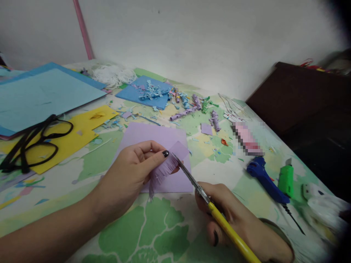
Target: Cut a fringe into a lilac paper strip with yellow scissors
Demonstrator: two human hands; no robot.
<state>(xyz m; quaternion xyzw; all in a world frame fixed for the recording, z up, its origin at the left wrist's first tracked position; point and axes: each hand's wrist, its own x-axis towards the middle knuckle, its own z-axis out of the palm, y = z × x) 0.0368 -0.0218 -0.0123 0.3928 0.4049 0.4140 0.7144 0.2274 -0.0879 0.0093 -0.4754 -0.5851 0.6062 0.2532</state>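
My left hand (139,162) pinches a small lilac paper piece (164,168) whose lower edge is cut into a fine fringe. In my right hand (222,212) are scissors (196,184) with yellow handles, their blade tips touching the paper's right part. The blades look nearly closed. Beneath both lies a larger lilac sheet (128,137), flat on the patterned tablecloth. Part of the right fingers is hidden behind the scissors.
Black glasses (41,142) rest over yellow paper (82,126) at left, near light blue sheets (55,91). Behind are curled paper rolls (183,113) and white string (113,75). A blue glue gun (267,180) and green cutter (286,180) lie right.
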